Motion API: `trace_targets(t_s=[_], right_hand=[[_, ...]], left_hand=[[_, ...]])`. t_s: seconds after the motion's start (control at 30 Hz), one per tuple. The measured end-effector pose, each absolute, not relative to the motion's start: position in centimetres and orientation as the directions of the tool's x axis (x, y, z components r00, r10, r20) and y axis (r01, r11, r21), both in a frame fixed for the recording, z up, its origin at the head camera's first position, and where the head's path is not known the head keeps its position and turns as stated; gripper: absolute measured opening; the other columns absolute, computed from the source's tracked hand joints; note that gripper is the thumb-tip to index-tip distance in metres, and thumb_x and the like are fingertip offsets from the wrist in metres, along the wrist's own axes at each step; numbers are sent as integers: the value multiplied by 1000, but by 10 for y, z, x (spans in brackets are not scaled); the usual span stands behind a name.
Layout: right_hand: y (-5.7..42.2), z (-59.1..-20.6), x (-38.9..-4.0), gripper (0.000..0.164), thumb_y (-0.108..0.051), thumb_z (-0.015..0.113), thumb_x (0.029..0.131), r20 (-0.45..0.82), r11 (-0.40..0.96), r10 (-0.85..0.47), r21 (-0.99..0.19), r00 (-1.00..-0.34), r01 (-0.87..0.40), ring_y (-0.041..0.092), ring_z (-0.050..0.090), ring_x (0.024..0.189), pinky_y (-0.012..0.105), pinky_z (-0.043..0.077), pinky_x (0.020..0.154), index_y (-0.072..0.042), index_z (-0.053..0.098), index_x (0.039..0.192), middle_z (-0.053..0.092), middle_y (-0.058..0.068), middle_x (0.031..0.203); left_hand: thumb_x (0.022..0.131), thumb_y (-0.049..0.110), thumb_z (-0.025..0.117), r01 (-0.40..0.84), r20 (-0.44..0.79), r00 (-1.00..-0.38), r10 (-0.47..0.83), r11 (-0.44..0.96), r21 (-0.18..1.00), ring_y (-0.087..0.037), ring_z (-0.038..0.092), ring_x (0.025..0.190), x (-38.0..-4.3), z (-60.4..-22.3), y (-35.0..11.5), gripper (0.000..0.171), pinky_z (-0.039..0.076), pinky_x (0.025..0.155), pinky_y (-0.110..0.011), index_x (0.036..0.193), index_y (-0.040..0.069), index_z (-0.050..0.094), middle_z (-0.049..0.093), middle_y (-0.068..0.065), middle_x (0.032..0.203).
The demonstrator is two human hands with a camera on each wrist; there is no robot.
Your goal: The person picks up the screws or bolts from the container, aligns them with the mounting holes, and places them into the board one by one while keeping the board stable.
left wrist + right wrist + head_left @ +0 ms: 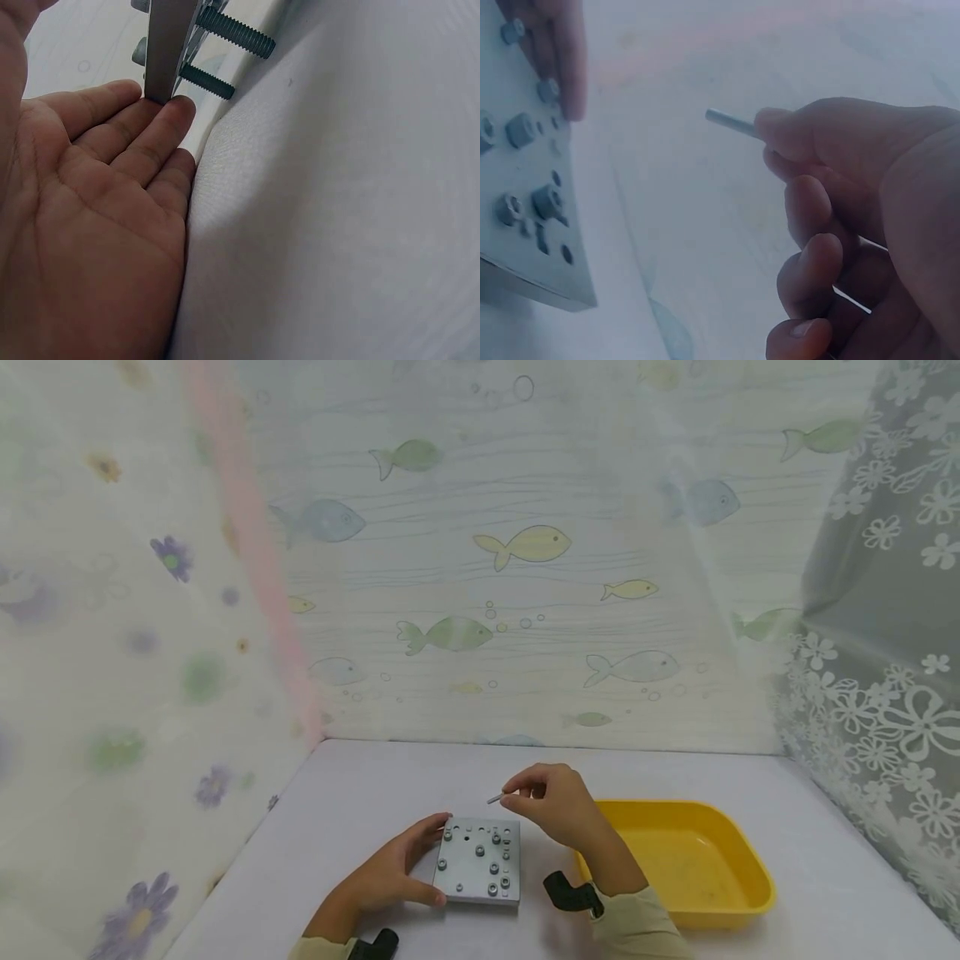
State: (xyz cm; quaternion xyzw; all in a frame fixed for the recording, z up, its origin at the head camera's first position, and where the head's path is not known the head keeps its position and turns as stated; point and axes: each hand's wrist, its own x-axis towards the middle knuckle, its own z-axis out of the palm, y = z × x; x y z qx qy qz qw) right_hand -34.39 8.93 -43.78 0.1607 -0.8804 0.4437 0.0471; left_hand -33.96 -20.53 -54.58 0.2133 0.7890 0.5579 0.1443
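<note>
A square silver metal plate [463, 870] sits in front of me, with several socket head screws [480, 851] and small holes in its top. My left hand [393, 870] holds its left side, thumb at the near corner and fingers at the far corner. Threaded screw shanks [236, 32] stick out beneath the plate in the left wrist view. Above and beyond the plate's far right corner, my right hand [558, 807] pinches a thin metal dowel pin [733, 123] between thumb and index finger. One end of the pin is hidden in the fingertips; the other points left, apart from the plate.
A yellow plastic tray [759, 893] stands on the white table [375, 785] to the right, partly behind my right forearm. Fish-patterned sheeting [525, 693] hangs at the back, with flowered sheets at both sides. Black wrist mounts [570, 893] sit at both sleeves.
</note>
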Motion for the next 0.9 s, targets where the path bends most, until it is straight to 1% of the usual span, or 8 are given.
trace_targets(t_s=[0.03,0.1,0.27,0.4,0.57,0.77,0.9], right_hand=[[87,-440,-344,4,-27,82,88,222,557,-239,-766,-945,-320,16,53,69,21,41,53,-27,79,91,63,-4,78],[81,-444,-345,4,-28,82,88,213,563,-236,-765,-948,-312,16,53,68,21,40,52,-28,80,91,62,-4,78],[70,-454,-347,3,-31,81,89,184,581,-242,-759,-953,-294,17,52,69,21,41,51,-28,79,91,62,-4,79],[65,-460,-347,4,-32,80,90,169,593,-246,-753,-955,-286,17,53,73,22,42,53,-28,79,91,63,-5,80],[60,-467,-349,4,-31,81,89,168,590,-245,-756,-955,-284,16,53,74,22,42,53,-27,80,91,63,-6,79],[53,-476,-352,5,-31,81,89,181,594,-248,-747,-952,-297,15,53,74,21,44,52,-27,80,91,63,-7,77],[49,-481,-351,4,-30,80,90,164,594,-243,-754,-956,-280,15,54,74,21,45,53,-27,80,92,62,-6,78]], left_hand=[[68,27,97,174,10,-867,499,284,943,-22,37,153,-339,-546,-205,116,23,116,-3,163,23,31,42,5,163],[69,27,96,172,10,-866,500,279,945,-22,37,153,-340,-546,-206,115,24,112,-1,163,23,31,42,4,163],[70,26,96,167,5,-868,496,284,944,-22,38,153,-342,-548,-206,113,25,114,-2,163,25,32,43,5,163],[69,27,96,170,8,-866,500,280,945,-22,38,153,-342,-549,-205,114,24,111,0,163,24,32,43,4,163],[69,28,96,181,16,-863,505,279,943,-23,37,153,-341,-548,-205,115,23,109,1,163,23,31,43,2,163],[70,29,96,183,12,-865,502,292,939,-22,36,154,-342,-550,-206,115,21,107,2,163,23,30,43,3,163],[70,28,96,183,12,-862,508,289,940,-22,36,154,-343,-550,-207,115,21,107,2,164,23,29,42,4,164]])
